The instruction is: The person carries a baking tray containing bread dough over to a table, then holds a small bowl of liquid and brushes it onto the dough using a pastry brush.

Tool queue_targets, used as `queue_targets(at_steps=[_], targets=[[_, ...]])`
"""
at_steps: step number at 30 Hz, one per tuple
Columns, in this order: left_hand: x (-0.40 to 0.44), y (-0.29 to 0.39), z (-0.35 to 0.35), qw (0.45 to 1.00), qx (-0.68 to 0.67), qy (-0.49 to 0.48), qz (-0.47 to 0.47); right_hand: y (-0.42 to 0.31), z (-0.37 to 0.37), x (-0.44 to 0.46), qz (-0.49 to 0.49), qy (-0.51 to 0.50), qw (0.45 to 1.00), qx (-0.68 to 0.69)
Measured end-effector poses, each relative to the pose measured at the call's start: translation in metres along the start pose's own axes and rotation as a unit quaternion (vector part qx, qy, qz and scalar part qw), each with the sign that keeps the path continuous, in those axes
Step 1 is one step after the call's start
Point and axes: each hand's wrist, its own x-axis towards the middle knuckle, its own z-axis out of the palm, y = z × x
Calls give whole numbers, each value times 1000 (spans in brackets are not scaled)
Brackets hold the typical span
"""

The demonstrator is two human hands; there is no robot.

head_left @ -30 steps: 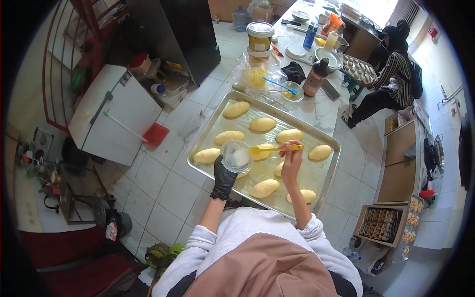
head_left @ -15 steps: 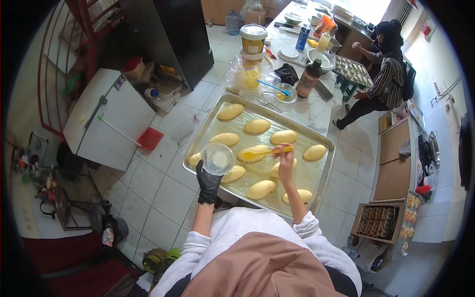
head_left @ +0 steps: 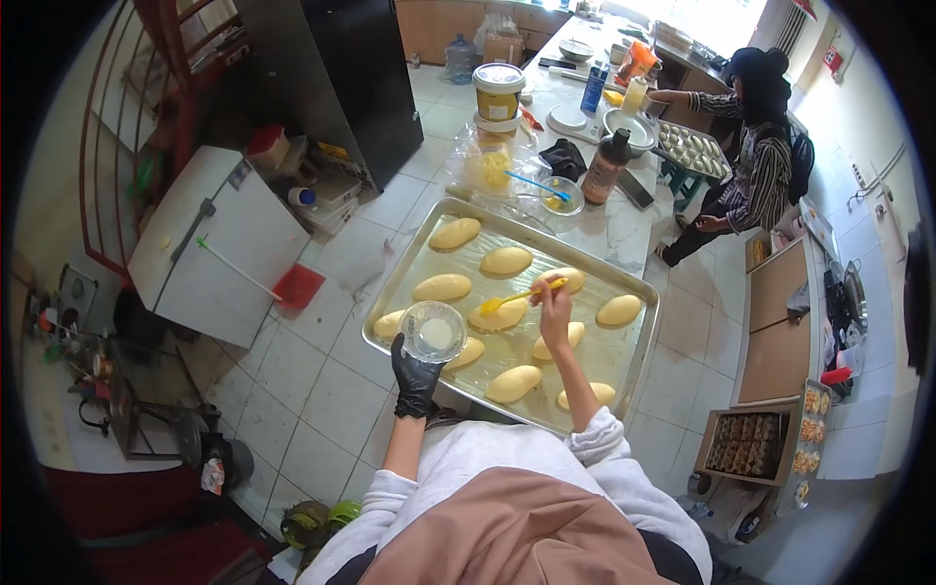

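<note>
My left hand [head_left: 416, 373], in a black glove, grips a clear plastic cup [head_left: 434, 331] with whitish liquid in it, over the near left of the tray. In my bare right hand [head_left: 554, 302] is a yellow pastry brush [head_left: 517, 295]. Its head lies at a dough piece [head_left: 498, 315] in the middle of the tray; whether it touches I cannot tell. The large metal baking tray [head_left: 636, 375] is lined with clear film and bears several oval dough pieces, such as this one [head_left: 619, 310] at the right. The cup hides part of the dough behind it.
Beyond the tray, a brown bottle [head_left: 606, 168], a clear bowl [head_left: 563, 197] with a blue brush, a phone [head_left: 636, 190] and a tub [head_left: 498, 93] stand on the marble table [head_left: 624, 239]. At the right, a co-worker [head_left: 765, 161] reaches toward the table beside a filled tray [head_left: 690, 148].
The brush is tilted more, its handle end raised toward my right hand, its head at the same dough piece. The co-worker's arm has stretched out to the table. My view has shifted slightly.
</note>
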Motion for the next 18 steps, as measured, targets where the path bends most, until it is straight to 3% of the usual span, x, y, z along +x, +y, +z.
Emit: queue_targets(at_steps=[5, 7, 10, 12, 13, 14, 16, 18], targets=[[6, 7, 0, 997, 65, -31, 11, 11, -14, 10, -18, 67, 996, -55], [5, 8, -1, 979, 179, -77, 61, 10, -37, 15, -29, 98, 993, -61], [19, 5, -12, 979, 186, -69, 35, -17, -53, 13, -13, 144, 982, -118], [16, 0, 6, 991, 122, -46, -13, -45, -38, 5, -56, 168, 984, 17], [15, -3, 14, 997, 55, -20, -58, -57, -29, -2, -49, 152, 985, 59], [18, -7, 15, 996, 59, -20, -60, -67, -18, -11, -48, 157, 985, 60], [26, -18, 15, 991, 110, -44, -62, -80, -2, -27, -32, 56, 995, 76], [23, -26, 31, 992, 75, -47, -85, -82, 2, -38, -37, 21, 999, 30]])
